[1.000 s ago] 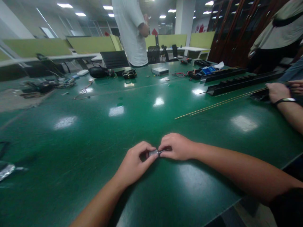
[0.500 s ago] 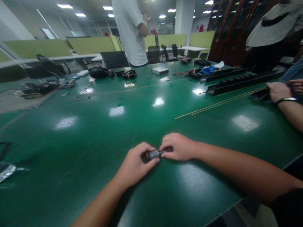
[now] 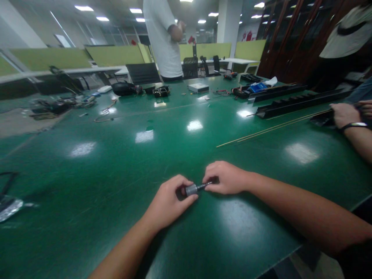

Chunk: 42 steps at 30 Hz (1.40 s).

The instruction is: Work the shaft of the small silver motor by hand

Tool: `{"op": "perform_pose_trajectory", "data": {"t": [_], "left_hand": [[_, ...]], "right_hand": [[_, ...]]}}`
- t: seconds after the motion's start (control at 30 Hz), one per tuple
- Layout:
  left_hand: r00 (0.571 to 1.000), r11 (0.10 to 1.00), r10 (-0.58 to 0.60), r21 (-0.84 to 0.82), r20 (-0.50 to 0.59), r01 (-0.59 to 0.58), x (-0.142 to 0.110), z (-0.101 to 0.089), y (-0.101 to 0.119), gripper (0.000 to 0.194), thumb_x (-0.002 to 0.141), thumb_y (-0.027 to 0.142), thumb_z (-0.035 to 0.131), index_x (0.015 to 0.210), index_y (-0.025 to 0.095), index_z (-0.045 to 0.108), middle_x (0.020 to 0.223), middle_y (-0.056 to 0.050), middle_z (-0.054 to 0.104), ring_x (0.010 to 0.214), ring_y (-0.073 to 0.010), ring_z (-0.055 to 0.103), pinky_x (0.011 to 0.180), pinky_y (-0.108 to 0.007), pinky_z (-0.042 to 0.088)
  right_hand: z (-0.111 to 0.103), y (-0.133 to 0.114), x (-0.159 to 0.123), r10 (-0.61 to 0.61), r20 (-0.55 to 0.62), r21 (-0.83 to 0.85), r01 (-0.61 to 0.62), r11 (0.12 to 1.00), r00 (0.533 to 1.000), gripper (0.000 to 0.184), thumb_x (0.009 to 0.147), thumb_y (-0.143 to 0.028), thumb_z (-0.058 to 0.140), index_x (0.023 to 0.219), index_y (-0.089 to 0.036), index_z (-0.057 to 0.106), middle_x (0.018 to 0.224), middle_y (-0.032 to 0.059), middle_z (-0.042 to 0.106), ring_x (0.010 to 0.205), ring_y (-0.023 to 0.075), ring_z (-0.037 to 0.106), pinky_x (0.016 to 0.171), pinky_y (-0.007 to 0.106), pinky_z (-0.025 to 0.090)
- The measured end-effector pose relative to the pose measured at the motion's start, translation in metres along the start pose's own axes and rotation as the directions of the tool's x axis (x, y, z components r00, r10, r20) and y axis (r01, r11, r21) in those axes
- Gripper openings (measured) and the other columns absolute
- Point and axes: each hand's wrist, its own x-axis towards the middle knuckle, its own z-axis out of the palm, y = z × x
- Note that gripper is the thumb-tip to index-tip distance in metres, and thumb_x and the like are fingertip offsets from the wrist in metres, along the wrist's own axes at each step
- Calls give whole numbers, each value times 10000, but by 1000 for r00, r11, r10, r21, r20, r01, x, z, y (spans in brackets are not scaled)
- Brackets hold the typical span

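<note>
Between thumb and forefinger, my left hand grips a small grey metal cylinder by its body. A narrower dark shaft sticks out of the cylinder to the right; its exact kind is not clear. The fingertips of my right hand are pinched around the thin outer end of this shaft. Both hands are low over the green tabletop, near its front edge, and the cylinder lies almost level. My left fingers partly hide the cylinder's rear end.
Two thin yellowish rods lie to the right, by another person's hands. Long black channels are behind them. A white-grey box and black devices sit farther back. A shiny foil-like item is at left.
My right hand has shifted slightly to the right along the shaft, showing more of it between my hands. My left hand keeps its grip on the cylinder; the view has moved slightly.
</note>
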Motion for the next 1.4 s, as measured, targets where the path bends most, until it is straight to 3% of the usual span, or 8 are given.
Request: {"op": "perform_pose_trajectory", "data": {"t": [0.87,1.03,1.23,1.4], "left_hand": [[1000,1000,8,12,-12,-8,0,0,0,166,816,334,682,879,187,637,839,-24,645,749,-184,602,690,-289,460],[1000,1000,17,0,-16,-17,0,2,0,153,811,309,687,896,190,639,846,-24,642,756,-183,601,686,-286,458],[998,998,60,-29,-27,-61,0,0,-1,151,841,328,663,891,185,655,837,-33,650,761,-179,597,692,-282,469],[999,997,33,-67,-16,-34,3,-2,0,174,886,345,614,890,183,677,831,-34,668,750,-171,612,687,-272,479]], "right_hand": [[-27,15,-7,97,123,97,-109,989,988,131,765,-213,692,862,-143,747,774,30,673,679,123,601,643,235,460],[-13,8,-2,76,102,140,-90,986,992,159,799,-270,698,884,-145,747,789,36,677,691,123,603,647,233,453],[16,-7,10,-8,-44,62,11,998,999,133,818,-262,684,893,-165,736,788,35,674,712,136,581,664,246,414],[17,-6,10,-32,-52,42,34,999,998,151,836,-275,669,916,-164,732,808,45,682,750,149,599,699,255,425]]}}
